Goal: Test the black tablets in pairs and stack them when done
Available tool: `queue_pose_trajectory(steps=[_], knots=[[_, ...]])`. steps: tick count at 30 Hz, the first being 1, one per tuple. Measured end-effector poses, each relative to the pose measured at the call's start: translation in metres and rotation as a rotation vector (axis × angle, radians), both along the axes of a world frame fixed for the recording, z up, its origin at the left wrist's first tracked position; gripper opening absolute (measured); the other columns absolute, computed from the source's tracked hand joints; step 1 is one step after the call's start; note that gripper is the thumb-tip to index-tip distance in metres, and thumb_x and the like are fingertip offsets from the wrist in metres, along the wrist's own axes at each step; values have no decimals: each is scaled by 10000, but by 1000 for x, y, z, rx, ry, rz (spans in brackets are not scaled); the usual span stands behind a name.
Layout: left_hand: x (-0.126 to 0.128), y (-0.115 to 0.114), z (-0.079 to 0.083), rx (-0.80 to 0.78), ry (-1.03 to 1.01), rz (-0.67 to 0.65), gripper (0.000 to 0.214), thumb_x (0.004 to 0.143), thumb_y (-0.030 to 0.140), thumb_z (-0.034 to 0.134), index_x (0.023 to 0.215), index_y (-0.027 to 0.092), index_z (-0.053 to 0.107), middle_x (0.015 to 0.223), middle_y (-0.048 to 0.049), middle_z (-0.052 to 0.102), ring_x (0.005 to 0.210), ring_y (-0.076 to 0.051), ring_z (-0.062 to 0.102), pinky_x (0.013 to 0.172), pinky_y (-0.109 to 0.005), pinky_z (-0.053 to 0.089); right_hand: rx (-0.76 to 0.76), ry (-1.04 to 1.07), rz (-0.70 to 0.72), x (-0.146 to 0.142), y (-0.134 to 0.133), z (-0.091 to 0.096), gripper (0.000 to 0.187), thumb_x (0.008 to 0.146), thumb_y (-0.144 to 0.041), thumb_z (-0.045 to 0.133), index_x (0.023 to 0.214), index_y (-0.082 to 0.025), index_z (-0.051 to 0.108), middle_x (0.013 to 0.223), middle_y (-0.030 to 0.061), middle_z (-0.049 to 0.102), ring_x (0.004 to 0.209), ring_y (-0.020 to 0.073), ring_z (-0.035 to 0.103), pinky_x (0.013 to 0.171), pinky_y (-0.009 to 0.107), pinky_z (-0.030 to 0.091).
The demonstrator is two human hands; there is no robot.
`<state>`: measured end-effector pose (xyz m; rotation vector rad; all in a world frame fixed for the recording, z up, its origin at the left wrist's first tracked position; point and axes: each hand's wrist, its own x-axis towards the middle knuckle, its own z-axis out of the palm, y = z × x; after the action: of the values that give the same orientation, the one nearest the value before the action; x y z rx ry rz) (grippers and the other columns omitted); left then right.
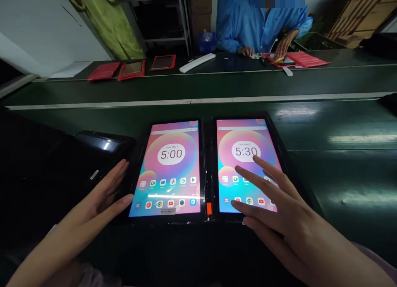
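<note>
Two lit tablets lie side by side in front of me. The left tablet (173,167) shows 5:00 and has a small barcode label (168,211) at its lower edge. On the right tablet (248,134) the clock reads 5:30. My left hand (102,196) is at the left tablet's left edge, its fingers stretched out and its thumb at the lower left corner. Over the right tablet's screen spreads my right hand (279,204), fingers apart; whether a fingertip touches the glass I cannot tell. A small orange tag (209,208) sits between the tablets.
A dark, unlit device (105,144) with a glossy surface lies left of my left hand. Beyond a pale rail (217,100), red-framed panels (163,62) and a white strip (197,63) lie on the far bench. A co-worker in blue (248,26) handles parts there; another person in yellow-green (111,22) stands left.
</note>
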<state>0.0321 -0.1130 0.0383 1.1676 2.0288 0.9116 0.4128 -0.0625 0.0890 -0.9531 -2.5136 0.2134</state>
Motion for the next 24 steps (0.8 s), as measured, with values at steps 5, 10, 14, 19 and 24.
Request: queue_pose_trajectory(steps=[5, 10, 14, 19, 24], knots=[[2, 6, 0, -20, -53, -17, 1177, 661, 821, 813, 1669, 339, 445, 1784, 34, 358, 1665, -366, 281, 1234, -537, 418, 13, -21, 5, -7, 0, -3, 302, 1089, -232, 539, 1158, -285, 828, 1680, 16, 520, 1641, 388, 335, 1140, 640, 596], [6, 14, 10, -117, -120, -46, 1262, 620, 787, 828, 1700, 312, 379, 1774, 6, 372, 1623, -373, 377, 1262, -541, 373, 59, 15, 0, 2, 1, 6, 337, 1096, -254, 485, 1210, -307, 797, 1733, -56, 435, 1641, 329, 353, 1136, 494, 628], [4, 11, 13, -82, -103, -53, 1275, 618, 754, 833, 1705, 279, 366, 1792, 16, 327, 1667, -320, 280, 1268, -469, 361, 59, 20, -45, 9, 3, 11, 351, 1087, -264, 493, 1304, -357, 753, 1716, -73, 460, 1619, 314, 399, 1142, 466, 624], [1, 5, 8, -93, -113, -69, 1223, 659, 728, 841, 1711, 348, 346, 1792, 75, 324, 1666, -274, 296, 1239, -434, 403, 58, -6, -47, 7, 4, 10, 340, 1088, -288, 502, 1327, -369, 728, 1719, -92, 448, 1618, 290, 404, 1174, 473, 596], [-1, 6, 6, -91, -104, -63, 1214, 664, 742, 837, 1710, 374, 343, 1798, 98, 306, 1672, -278, 280, 1198, -421, 469, 40, 13, -49, 6, 6, 9, 346, 1078, -286, 515, 1325, -371, 741, 1705, -72, 477, 1589, 321, 451, 1134, 465, 632]])
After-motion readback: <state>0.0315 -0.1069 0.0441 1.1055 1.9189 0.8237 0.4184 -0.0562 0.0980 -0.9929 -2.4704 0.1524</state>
